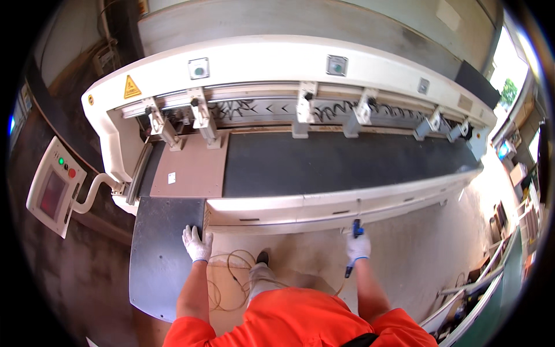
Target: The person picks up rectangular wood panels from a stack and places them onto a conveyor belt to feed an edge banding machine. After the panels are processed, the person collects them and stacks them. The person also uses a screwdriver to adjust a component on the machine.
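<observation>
**Two gloved hands at a long white machine**

Two hands are ours here, both in white gloves, reaching from orange sleeves toward a long white machine [300,69] that fills the upper half of the view. Our left hand [197,243] lies flat and spread on the right edge of a grey board [159,254] that juts out from the machine's left end toward us. Our right hand [358,247] is closed around a blue air gun [354,248], held upright just below the machine's front rail [347,199]; a thin hose [231,277] runs from it and coils on the floor between our arms.

The machine bed is a wide dark surface [341,165], bare across most of its length. At its left end a brown panel [193,168] lies flat, its far edge under two of the white clamps [202,118] that stand in a row along the back. A yellow warning sign [132,88] sits on the housing at upper left. A control box [52,188] with a reddish screen hangs on a curved arm left of the machine.

The floor [404,254] is pale, dusty concrete. To the right we see stacked material along a green edge, and bright daylight beyond an opening at far upper right.
</observation>
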Demonstrator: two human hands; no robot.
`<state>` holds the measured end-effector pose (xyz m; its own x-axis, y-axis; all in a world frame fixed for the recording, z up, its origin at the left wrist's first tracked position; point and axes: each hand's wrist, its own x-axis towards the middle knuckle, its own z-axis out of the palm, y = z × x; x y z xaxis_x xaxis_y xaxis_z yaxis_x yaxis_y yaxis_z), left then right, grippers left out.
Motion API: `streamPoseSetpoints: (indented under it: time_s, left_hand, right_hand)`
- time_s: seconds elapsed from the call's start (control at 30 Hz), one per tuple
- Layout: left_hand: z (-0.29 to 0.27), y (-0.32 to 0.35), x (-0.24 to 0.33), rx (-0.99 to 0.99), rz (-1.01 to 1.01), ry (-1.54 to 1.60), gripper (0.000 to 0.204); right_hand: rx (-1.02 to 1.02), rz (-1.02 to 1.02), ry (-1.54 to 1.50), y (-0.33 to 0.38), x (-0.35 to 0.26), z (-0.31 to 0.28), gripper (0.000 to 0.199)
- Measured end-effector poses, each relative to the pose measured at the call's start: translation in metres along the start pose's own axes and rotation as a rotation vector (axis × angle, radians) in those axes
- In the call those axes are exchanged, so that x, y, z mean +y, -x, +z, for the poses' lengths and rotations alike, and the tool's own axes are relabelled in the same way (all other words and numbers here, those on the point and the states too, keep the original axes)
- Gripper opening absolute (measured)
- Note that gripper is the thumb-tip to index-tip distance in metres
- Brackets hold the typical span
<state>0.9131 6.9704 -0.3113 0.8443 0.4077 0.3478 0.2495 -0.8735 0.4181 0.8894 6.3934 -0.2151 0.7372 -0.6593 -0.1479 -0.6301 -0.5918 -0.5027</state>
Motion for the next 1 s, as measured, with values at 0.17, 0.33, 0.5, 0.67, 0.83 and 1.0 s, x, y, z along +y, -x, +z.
streamPoseSetpoints:
  time_s: [0.17, 0.33, 0.5, 0.67, 0.83, 1.0]
  left_hand:
    - [0.001, 0.058, 0.031, -0.098, 0.032, -0.012, 0.072]
    - [0.070, 0.078, 0.064, -0.645, -0.614, 0.988, 0.057]
    - [0.059, 0.118, 0.151, -1.083, -0.805, 1.372, 0.059]
    - [0.064, 0.170, 0.147, -1.340, -0.500, 1.106, 0.056]
    - [0.051, 0.316, 0.092, -1.592, -0.965, 0.999, 0.038]
    - [0.013, 0.409, 0.046, -1.813, -0.917, 0.766, 0.027]
  right_hand:
    - [-0.114, 0.273, -0.335, 0.059, 0.146, -0.038, 0.041]
    - [-0.646, -0.377, -0.207, 0.195, 0.126, -0.091, 0.045]
    - [-0.850, -0.437, -0.076, 0.302, 0.151, -0.103, 0.034]
    - [-0.616, -0.084, -0.112, 0.413, 0.232, -0.124, 0.030]
    - [-0.559, -0.055, -0.111, 0.533, 0.292, -0.108, 0.035]
    - [-0.589, 0.077, -0.175, 0.611, 0.316, -0.103, 0.039]
